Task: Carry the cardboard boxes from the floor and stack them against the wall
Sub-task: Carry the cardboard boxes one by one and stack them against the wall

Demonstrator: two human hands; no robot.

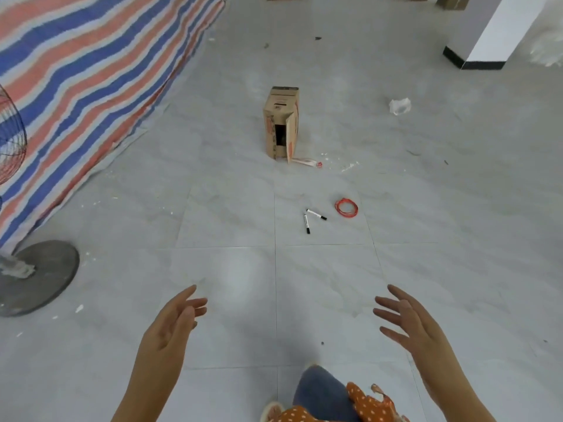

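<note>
Looking down, I see my left hand (173, 321) and right hand (408, 318) held out with fingers spread, holding nothing. The box (281, 123) stands upright on the floor (228, 208) well ahead, one flap ajar, its inside too dark to read. More boxes (451, 1) are cut off at the top edge.

Bright, even daylight; a soft glare patch on the floor tiles (237, 278) at lower centre; edges bend and blur.
</note>
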